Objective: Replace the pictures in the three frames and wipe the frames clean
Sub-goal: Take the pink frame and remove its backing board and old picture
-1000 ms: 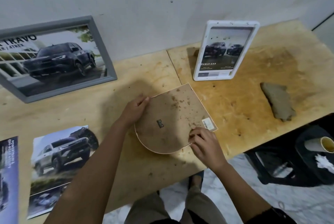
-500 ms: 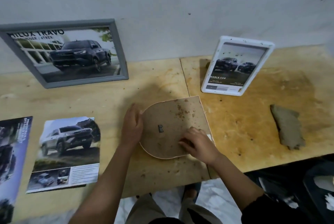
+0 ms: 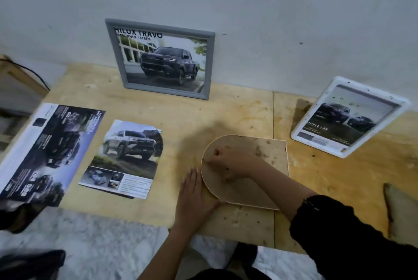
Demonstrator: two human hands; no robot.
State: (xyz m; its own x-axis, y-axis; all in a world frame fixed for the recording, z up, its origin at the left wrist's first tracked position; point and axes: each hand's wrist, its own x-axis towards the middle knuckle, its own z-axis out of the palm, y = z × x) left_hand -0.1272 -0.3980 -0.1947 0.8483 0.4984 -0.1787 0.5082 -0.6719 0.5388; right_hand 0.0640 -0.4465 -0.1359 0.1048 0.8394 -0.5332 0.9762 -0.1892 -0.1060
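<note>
L hand (image 3: 195, 196) beside, R hand (image 3: 228, 162) atop — face-down frame (image 3: 267, 155)

Three frames (image 3: 167, 92) (image 3: 316, 146) (image 3: 267, 151), two loose prints (image 3: 129, 157) (image 3: 45, 151), one cloth (image 3: 400, 209).

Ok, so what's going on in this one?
A person handles an arch-shaped picture frame that lies face down on the wooden table. The left hand lies flat against its curved edge, while the right hand has bent fingers on the backing; what they grip is unclear. A grey frame leans on the wall, a spotted white frame stands right, and two loose car prints lie left.
</note>
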